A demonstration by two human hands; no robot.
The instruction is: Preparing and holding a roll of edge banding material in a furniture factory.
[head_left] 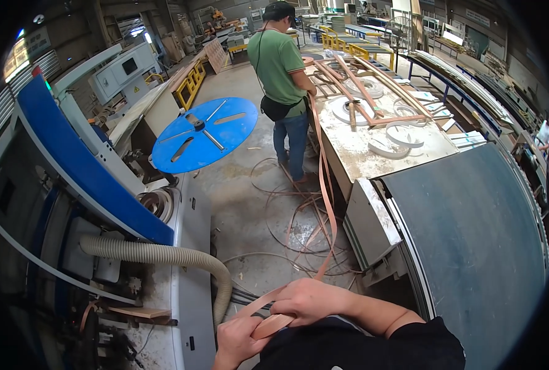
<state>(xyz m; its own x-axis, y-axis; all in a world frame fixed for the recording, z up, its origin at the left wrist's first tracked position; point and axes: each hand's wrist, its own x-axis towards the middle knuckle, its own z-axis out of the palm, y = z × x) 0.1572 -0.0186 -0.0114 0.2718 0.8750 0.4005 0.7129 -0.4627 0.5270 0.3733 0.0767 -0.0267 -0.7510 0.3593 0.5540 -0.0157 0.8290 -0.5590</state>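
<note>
A long, flat, reddish-brown strip of edge banding [328, 213] runs from the floor area ahead up to my hands, close to my body. My left hand [237, 341] is closed round a folded or looped part of the strip. My right hand [311, 300], a little farther off and to the right, grips it too, fingers curled under and partly hidden. Between the two hands the strip forms a short loop. Its far end rises toward a person in a green shirt [279, 61], who faces the worktable with hands mostly hidden.
Left stands a machine with a blue curved cover [89, 160], a ribbed hose [163, 251] and a blue slotted disc [203, 134]. Strip coils [299, 228] tangle on the floor. Right are a dark conveyor belt [465, 216] and a worktable [348, 148] bearing wooden frames and pale rolls.
</note>
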